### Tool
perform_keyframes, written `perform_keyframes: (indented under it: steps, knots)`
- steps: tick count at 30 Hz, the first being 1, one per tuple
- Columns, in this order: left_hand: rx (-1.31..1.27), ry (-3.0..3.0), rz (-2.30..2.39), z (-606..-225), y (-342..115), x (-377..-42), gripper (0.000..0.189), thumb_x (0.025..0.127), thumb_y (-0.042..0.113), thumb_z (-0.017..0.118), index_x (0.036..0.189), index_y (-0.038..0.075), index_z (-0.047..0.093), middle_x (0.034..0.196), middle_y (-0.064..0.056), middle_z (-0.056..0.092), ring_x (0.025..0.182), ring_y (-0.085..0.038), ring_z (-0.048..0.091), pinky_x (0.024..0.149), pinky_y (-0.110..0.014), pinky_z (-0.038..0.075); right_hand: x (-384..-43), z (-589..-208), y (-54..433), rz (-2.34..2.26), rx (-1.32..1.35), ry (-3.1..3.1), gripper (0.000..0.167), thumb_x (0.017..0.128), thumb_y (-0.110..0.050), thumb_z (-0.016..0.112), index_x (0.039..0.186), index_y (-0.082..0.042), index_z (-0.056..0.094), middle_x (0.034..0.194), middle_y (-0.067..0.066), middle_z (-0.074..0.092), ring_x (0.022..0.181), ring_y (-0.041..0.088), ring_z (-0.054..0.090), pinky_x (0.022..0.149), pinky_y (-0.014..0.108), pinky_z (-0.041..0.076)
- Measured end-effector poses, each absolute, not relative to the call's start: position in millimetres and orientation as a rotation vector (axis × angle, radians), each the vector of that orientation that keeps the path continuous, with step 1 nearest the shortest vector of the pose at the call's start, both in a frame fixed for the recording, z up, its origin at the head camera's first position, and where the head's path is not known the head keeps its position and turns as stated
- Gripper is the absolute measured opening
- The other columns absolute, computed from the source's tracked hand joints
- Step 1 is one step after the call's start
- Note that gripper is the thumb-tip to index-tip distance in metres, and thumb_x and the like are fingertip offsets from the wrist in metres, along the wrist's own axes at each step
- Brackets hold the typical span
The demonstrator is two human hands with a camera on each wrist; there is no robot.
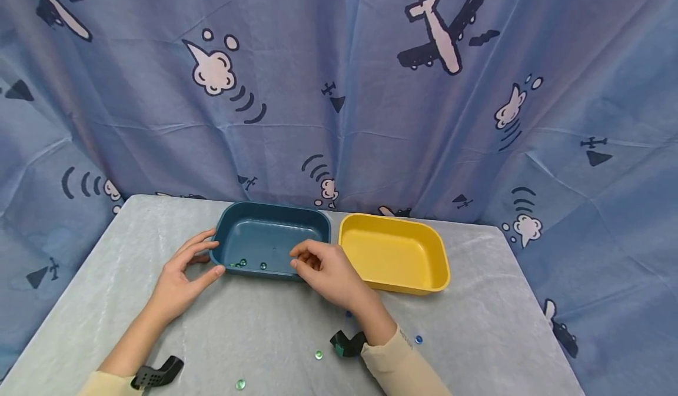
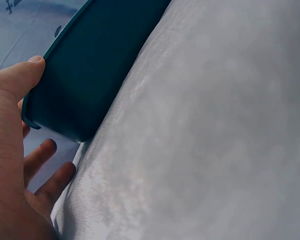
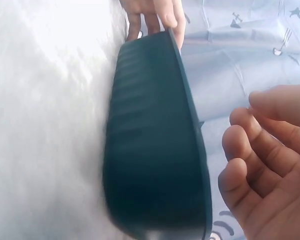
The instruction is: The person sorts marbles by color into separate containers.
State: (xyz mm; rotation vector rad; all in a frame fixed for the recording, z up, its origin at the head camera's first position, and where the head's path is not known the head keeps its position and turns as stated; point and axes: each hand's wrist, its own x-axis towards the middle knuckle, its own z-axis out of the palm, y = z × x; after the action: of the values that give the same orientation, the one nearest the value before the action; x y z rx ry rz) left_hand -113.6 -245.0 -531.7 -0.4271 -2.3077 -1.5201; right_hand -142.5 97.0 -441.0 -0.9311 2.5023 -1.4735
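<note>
My left hand [image 1: 182, 278] holds the left end of a dark teal tub [image 1: 272, 237], thumb by its front corner and fingers along the side. From the left wrist, the thumb shows on the tub's rim [image 2: 65, 37], with the lower fingers spread apart from it. Several green glass beads [image 1: 263, 266] lie inside along the front wall. Above the tub's right front edge hovers my right hand [image 1: 331, 269], its fingers curled and thumb close to the index finger. No bead shows between those fingertips [image 3: 235, 137] in the right wrist view.
A yellow tub [image 1: 392, 249] stands close to the right of the teal one. On the pale cloth lie a green bead [image 1: 319, 355], another green bead [image 1: 241, 384], a blue bead [image 1: 419, 339] and a second blue bead [image 1: 348, 313] near the right wrist. A patterned curtain [image 1: 296, 90] hangs behind.
</note>
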Motion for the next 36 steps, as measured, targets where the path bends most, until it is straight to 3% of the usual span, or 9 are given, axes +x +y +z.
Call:
perform_keyframes:
  steps: [16,29,36]
  knots:
    - [-0.423,-2.322,-1.510,-530.4,-243.4,-114.3,0.053,0.092,-0.005,0.085,0.142,0.001,0.069,0.165,-0.007,0.051,0.130,-0.009,0.061,0.100,-0.016,0.052,-111.8,-430.6,77.3,-1.410,-1.068,2.361,0.010,0.108,-0.016,0.073,0.116,-0.018,0.077,0.093,-0.012,0.068,0.077,0.005,0.059,0.066,0.021,0.052]
    - [-0.433,-2.317,-1.496,-532.0,-244.7,-113.4,0.053,0.092,-0.006,0.084,0.142,0.004,0.069,0.165,-0.009,0.051,0.127,-0.007,0.062,0.099,-0.017,0.052,-92.3,-451.4,57.8,-1.224,-1.249,2.261,0.012,0.107,-0.013,0.073,0.118,-0.009,0.077,0.094,-0.012,0.068,0.083,-0.006,0.057,0.074,0.012,0.055]
    - [-0.451,-2.317,-1.491,-535.9,-246.7,-114.8,0.054,0.092,-0.007,0.084,0.143,0.004,0.069,0.166,-0.008,0.050,0.131,-0.004,0.059,0.100,-0.016,0.051,-85.5,-459.9,50.4,-1.091,-1.355,2.196,0.012,0.108,-0.015,0.073,0.118,-0.010,0.077,0.090,-0.014,0.067,0.078,-0.012,0.054,0.072,0.009,0.053]
